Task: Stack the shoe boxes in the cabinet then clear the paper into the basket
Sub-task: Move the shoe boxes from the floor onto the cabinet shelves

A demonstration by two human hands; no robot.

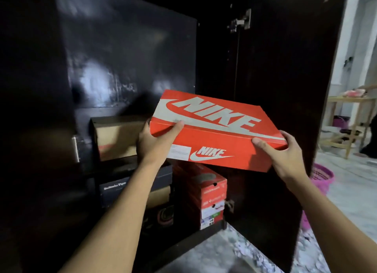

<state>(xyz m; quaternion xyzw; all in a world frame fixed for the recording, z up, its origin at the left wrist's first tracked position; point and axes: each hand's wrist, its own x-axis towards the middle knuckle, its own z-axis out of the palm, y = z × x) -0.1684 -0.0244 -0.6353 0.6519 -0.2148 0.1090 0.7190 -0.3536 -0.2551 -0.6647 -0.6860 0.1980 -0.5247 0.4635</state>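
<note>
Both hands — left [155, 142], right [285, 154] — clamp rectangular orange cardboard box [216, 134] before dark glossy cabinet [122, 58].

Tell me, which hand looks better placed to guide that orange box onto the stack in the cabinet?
Probably the left hand: it grips the orange box at the end nearest the cabinet opening, above the red stack. The right hand supports the outer end by the open door.

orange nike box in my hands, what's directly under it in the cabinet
Below the orange Nike box stands a stack of red shoe boxes, its top partly hidden by the held box. What lies behind the stack is covered and dark.
</note>
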